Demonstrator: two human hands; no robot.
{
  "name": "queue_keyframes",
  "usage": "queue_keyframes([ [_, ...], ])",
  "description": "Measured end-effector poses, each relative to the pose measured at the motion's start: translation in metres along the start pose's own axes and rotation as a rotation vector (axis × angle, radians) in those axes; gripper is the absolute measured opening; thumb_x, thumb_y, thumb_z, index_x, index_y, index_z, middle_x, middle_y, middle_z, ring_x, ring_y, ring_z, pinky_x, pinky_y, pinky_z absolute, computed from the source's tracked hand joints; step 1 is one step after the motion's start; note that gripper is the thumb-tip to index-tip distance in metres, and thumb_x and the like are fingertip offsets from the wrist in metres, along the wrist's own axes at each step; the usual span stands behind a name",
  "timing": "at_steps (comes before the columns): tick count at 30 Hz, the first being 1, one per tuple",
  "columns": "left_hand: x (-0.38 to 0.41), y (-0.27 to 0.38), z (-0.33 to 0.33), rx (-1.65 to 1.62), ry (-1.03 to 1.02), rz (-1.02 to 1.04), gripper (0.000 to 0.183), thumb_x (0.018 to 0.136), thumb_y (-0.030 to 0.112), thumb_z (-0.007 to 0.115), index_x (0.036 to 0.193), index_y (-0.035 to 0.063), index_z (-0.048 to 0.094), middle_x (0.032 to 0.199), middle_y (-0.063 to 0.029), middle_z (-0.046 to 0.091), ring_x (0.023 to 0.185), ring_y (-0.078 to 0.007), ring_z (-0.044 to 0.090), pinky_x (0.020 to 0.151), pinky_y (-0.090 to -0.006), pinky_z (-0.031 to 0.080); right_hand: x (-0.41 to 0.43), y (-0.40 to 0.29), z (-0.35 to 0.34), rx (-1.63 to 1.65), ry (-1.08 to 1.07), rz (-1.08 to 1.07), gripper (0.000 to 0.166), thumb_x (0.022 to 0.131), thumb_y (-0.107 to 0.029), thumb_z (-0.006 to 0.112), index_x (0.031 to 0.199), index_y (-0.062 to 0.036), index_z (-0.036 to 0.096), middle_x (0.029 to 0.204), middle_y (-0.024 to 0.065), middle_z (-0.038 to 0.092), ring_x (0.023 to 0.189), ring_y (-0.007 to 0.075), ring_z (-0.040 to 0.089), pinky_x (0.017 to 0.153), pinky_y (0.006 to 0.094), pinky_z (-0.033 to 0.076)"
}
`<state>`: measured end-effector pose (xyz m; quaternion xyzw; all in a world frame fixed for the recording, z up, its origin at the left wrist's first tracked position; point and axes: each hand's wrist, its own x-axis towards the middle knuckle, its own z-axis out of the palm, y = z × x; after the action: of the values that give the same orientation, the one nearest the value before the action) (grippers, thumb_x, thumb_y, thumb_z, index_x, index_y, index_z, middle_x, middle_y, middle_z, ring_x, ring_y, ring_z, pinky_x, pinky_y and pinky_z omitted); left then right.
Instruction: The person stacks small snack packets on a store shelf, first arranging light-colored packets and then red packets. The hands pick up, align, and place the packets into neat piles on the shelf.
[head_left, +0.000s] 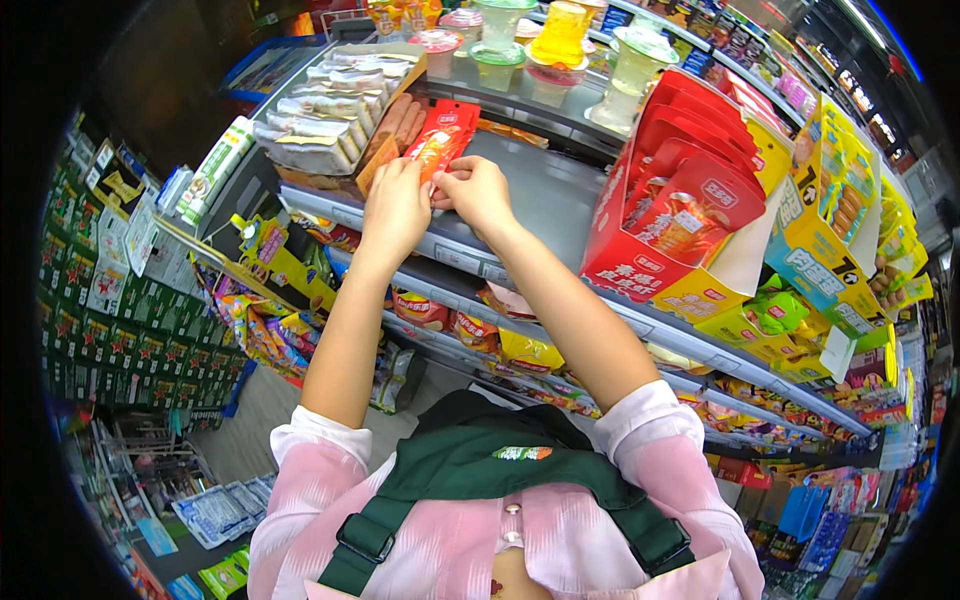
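Both my hands are at the front edge of the grey shelf (536, 176), close together. My left hand (397, 202) lies over the lower end of a red snack packet (450, 131), its fingers closed on the edge. My right hand (476, 191) has its thumb and fingertips bent against the packet's lower right corner. Left of the packet are brown sausages (403, 120) in an open carton and a row of white-wrapped packs (330, 112). To the right stands a red display box (637, 255) holding similar red packets (679, 221).
Jelly cups (499, 34) stand on the raised shelf behind. Yellow display boxes (817, 255) line the right side. Bagged chips (420, 309) fill the lower shelves. A yellow hanging card (281, 262) and colourful bags (259, 322) are at the left end, near stacked green beer cartons (150, 330).
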<state>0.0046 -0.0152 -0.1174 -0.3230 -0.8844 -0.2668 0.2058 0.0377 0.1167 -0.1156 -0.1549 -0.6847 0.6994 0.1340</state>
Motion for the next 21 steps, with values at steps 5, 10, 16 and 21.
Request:
queue_keyframes([
  [5, 0.010, 0.063, -0.040, -0.276, 0.155, 0.163, 0.027, 0.086, 0.004, 0.063, 0.113, -0.0006, 0.066, 0.111, -0.0181, 0.065, 0.108, -0.0355, 0.061, 0.095, -0.0413, 0.046, -0.076, -0.051, -0.037, -0.032, 0.079, -0.564, 0.025, 0.086, 0.001, 0.068, 0.110, 0.0041, 0.061, 0.095, 0.0123, 0.063, 0.071, 0.0150, 0.066, 0.062, 0.0259, 0.053],
  [10, 0.011, 0.143, -0.066, -0.540, 0.147, 0.355, 0.017, 0.083, 0.005, 0.070, 0.100, 0.0010, 0.069, 0.096, -0.0111, 0.067, 0.091, -0.0268, 0.062, 0.078, -0.0345, 0.049, -0.154, -0.086, -0.118, -0.354, 0.536, -1.019, 0.025, 0.085, 0.003, 0.071, 0.107, 0.0000, 0.060, 0.095, 0.0075, 0.057, 0.069, 0.0093, 0.057, 0.057, 0.0226, 0.047],
  [16, 0.009, 0.189, -0.034, -0.686, 0.106, 0.419, 0.014, 0.080, 0.002, 0.073, 0.093, 0.0008, 0.069, 0.081, -0.0086, 0.059, 0.076, -0.0232, 0.057, 0.066, -0.0342, 0.045, -0.175, -0.082, -0.175, -0.485, 0.845, -0.800, 0.035, 0.084, -0.003, 0.075, 0.113, -0.0013, 0.057, 0.099, 0.0069, 0.057, 0.082, 0.0134, 0.052, 0.068, 0.0250, 0.045],
  [21, 0.006, 0.203, -0.018, -0.621, 0.090, 0.364, 0.011, 0.080, 0.000, 0.072, 0.089, -0.0012, 0.066, 0.079, -0.0102, 0.056, 0.069, -0.0243, 0.055, 0.064, -0.0344, 0.045, -0.182, -0.076, -0.187, -0.763, 0.766, -0.676, 0.016, 0.083, -0.004, 0.074, 0.096, -0.0003, 0.064, 0.088, 0.0115, 0.062, 0.080, 0.0246, 0.057, 0.071, 0.0342, 0.047],
])
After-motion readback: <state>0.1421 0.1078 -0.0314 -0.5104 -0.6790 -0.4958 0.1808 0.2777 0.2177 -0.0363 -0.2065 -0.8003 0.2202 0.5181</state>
